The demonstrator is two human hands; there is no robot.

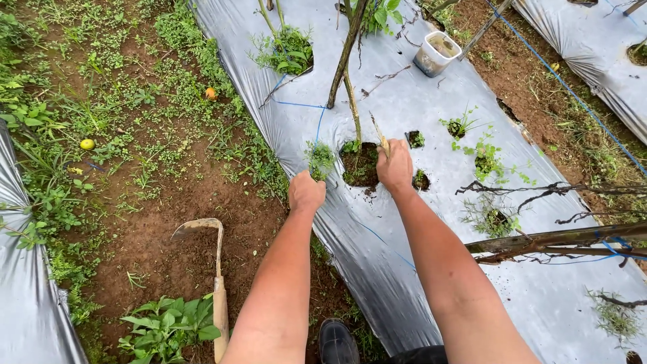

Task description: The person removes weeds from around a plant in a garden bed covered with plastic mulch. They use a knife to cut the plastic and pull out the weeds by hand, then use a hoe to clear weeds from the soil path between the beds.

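My left hand (306, 192) is closed around a tuft of green weeds (320, 158) at the left edge of a planting hole. My right hand (395, 166) grips a thin pale stick or stalk (381, 137) that pokes up beside the same soil-filled hole (360, 165) in the grey plastic mulch sheet (404, 101). A woody plant stem (351, 101) rises from that hole. Both forearms reach forward from the bottom of the view.
A curved-blade hoe (217, 276) lies on the bare soil path to the left. A white plastic tub (436, 53) sits farther up the sheet. Dark bare branches (552, 239) cross at right. A blue string (559, 81) runs along the bed. My dark boot (337, 342) shows below.
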